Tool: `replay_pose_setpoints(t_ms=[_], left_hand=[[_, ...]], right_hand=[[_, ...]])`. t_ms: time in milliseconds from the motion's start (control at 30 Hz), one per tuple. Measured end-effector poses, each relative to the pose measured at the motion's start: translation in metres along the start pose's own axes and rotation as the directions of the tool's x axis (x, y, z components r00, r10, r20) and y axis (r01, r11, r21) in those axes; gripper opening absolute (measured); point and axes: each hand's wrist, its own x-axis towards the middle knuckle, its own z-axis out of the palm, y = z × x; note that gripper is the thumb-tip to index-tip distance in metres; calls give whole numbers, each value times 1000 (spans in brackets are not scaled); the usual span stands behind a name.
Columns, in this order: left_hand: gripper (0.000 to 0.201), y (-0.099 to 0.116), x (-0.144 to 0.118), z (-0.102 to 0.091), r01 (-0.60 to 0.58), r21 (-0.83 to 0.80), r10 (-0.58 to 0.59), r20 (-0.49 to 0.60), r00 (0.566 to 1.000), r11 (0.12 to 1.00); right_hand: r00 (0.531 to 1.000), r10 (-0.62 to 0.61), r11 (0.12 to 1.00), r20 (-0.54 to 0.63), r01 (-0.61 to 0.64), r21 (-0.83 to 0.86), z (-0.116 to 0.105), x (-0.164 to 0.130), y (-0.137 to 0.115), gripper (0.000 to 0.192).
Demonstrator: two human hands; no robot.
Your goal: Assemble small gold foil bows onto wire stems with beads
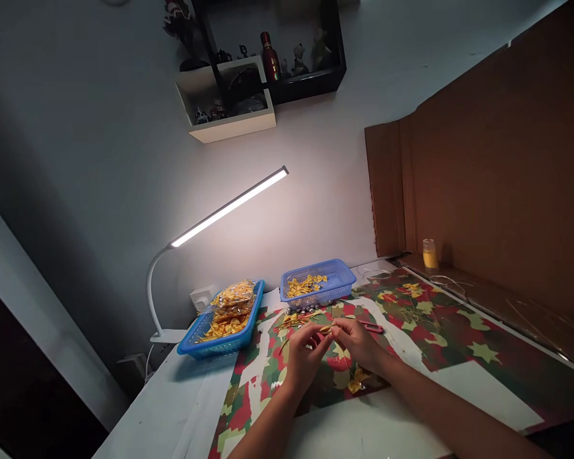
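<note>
My left hand and my right hand meet over a camouflage-patterned mat with red, green and yellow patches. Both pinch a small yellow petal piece on a thin stem between their fingertips. A bundle of thin yellow-tipped stems lies just beyond my left hand. Red-handled scissors rest on the mat beside my right hand. A finished yellow flower piece lies under my right wrist.
Two blue baskets stand at the back: one with bagged yellow pieces at left, one with loose yellow pieces. A white desk lamp arches above. Cardboard walls the right side, with a yellow-filled small jar and wires.
</note>
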Motion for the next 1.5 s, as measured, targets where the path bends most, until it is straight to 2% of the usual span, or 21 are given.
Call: replay_pose_setpoints(t_ms=[233, 500, 833, 1100, 1300, 1500], left_hand=[[25, -2, 0, 1, -41, 11, 42, -36, 998, 999], [28, -4, 1, 1, -10, 3, 10, -32, 999, 1000], [35, -12, 2, 3, 73, -103, -78, -39, 996, 992], [34, -25, 3, 6, 179, -270, -175, 42, 984, 946], [33, -22, 3, 5, 245, -365, -233, 75, 969, 898], [32, -15, 4, 2, 283, -382, -257, 120, 959, 880]], right_hand=[[999, 29, 998, 17, -30, 51, 2, 1, 3, 37], [997, 68, 994, 35, -71, 86, 1, 1, 1, 32], [994, 75, 983, 82, -88, 162, 1, 7, 11, 35], [985, 116, 967, 131, -142, 213, -1, 8, 11, 38], [980, 127, 966, 153, -157, 204, -3, 8, 6, 40], [977, 135, 967, 164, -166, 193, -5, 7, 6, 43]])
